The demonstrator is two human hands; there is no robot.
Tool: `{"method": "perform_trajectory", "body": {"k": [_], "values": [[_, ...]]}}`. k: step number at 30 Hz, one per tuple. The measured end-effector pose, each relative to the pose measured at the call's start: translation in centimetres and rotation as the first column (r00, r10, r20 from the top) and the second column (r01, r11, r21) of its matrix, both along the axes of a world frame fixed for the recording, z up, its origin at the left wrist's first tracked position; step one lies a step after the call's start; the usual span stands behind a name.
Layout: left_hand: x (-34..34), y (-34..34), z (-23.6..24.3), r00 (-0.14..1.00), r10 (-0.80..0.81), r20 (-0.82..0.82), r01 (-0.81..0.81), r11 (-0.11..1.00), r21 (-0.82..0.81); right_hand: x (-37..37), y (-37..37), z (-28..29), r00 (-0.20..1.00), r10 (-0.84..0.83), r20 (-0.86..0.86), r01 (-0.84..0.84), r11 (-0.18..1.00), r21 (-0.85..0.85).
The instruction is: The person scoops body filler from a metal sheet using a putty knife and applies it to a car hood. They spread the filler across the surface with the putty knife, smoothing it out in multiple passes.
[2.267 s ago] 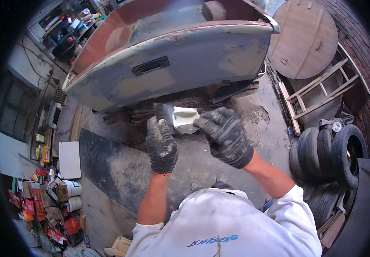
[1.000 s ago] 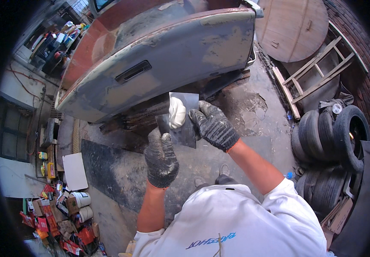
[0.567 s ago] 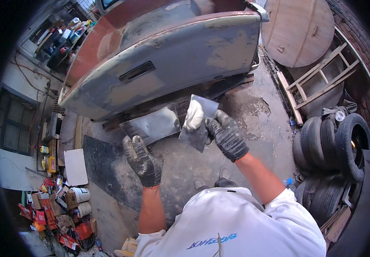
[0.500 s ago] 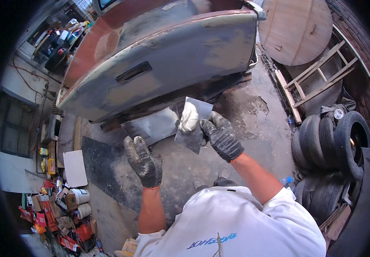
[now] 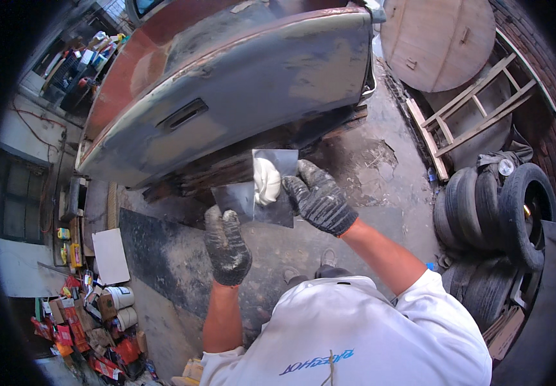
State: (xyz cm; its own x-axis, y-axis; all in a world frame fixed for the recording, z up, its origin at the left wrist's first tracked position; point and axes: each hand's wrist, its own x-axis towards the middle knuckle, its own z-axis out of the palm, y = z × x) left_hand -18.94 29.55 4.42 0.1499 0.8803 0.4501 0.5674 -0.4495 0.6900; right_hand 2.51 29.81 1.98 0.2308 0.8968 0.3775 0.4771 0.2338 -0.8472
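Observation:
My right hand [image 5: 316, 196] in a dark dirty glove grips a rectangular metal plate [image 5: 278, 215] held almost upright, with a mound of white creamy paste [image 5: 266, 181] on it. My left hand [image 5: 225, 244], gloved the same, holds a second metal spreader plate [image 5: 231, 196], whose right part meets or overlaps the left side of the paste-bearing plate. Just beyond both is a vehicle body's end panel [image 5: 226, 103] in patchy grey primer, with a recessed handle slot [image 5: 182, 114] and reddish inner surfaces.
Black sheeting [image 5: 149, 244] lies on the concrete floor. Tyres [image 5: 513, 212], a wooden ladder-like frame [image 5: 471, 109] and a round wooden board [image 5: 435, 45] line the right. Cluttered boxes, buckets [image 5: 125, 318] and a white board [image 5: 110, 256] are at left.
The left plate, tilted flat and apart half a second ago, has swung in against the paste plate, which now stands straighter. The vehicle sits slightly further left in view.

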Motion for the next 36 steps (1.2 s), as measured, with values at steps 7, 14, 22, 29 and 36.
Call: {"method": "perform_trajectory", "body": {"k": [7,14,22,29,36], "values": [[-1.7,-0.4,-5.7,0.820,-0.192,-0.539,0.371,0.895,0.247,2.5,0.8,-2.2,0.955,-0.002,-0.297,-0.070,0.970,-0.232],[-5.2,-0.3,-12.0,0.913,-0.340,-0.227,0.162,0.811,-0.562,9.6,2.5,-8.5,0.709,-0.375,-0.598,0.140,0.905,-0.402],[-6.2,6.3,-12.6,0.933,-0.330,-0.142,0.167,0.748,-0.642,15.9,7.6,-13.5,0.799,-0.600,-0.048,0.585,0.793,-0.168],[-6.5,17.2,-12.8,0.859,-0.502,-0.104,0.354,0.728,-0.587,14.1,11.2,-13.8,0.762,-0.646,0.048,0.613,0.696,-0.373],[-6.8,21.7,-15.3,0.911,-0.410,0.056,0.296,0.552,-0.780,14.0,13.8,-14.3,0.549,-0.526,-0.650,0.340,0.850,-0.402]]}}
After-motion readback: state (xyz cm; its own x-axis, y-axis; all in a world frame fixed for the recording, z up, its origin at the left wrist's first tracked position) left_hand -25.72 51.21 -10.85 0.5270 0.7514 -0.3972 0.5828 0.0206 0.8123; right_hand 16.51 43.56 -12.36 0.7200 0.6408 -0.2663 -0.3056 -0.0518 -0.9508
